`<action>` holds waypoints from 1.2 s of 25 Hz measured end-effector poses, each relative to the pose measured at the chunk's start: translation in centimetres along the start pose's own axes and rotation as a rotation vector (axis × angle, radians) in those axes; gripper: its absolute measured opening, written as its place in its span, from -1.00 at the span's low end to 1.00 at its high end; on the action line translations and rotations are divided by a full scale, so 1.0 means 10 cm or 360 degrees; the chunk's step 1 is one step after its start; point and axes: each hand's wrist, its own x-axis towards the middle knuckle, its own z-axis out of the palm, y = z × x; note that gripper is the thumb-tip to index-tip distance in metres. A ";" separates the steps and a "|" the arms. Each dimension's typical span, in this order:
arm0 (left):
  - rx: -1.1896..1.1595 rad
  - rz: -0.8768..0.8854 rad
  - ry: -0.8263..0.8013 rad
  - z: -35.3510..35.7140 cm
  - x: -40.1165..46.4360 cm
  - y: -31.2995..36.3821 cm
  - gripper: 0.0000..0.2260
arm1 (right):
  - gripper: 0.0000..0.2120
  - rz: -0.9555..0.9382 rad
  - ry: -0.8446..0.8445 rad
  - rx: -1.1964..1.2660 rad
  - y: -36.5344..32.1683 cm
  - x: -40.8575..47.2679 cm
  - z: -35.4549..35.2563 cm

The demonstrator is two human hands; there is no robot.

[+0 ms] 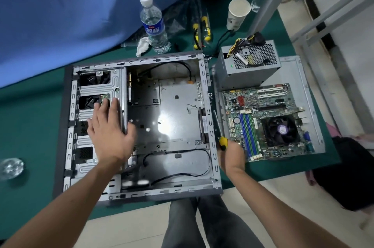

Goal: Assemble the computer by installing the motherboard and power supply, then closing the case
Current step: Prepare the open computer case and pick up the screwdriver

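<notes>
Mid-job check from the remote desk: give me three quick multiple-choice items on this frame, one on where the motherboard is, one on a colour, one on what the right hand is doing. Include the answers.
1. Where does the motherboard lie?
A. Screwed inside the case
B. On the grey metal panel to the right of the case
C. On the floor

2. What colour is the handle of the screwdriver in the right hand?
A. Yellow and black
B. Red
C. All blue

3. What is the state of the right hand?
A. Open and flat on the table
B. Gripping the screwdriver
C. Holding the water bottle

Answers:
1 B, the board rests on the panel below the power supply, while the case floor is bare metal.
2 A, the yellow handle with a black section shows above the fingers.
3 B, its fingers curl round the handle; the left hand rests open on the drive cage.
</notes>
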 end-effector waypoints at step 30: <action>-0.0793 0.0040 -0.0247 -0.37 0.03 -0.01 -0.54 | -0.85 -0.0390 -0.0416 0.0897 -2.14 -0.92 -0.03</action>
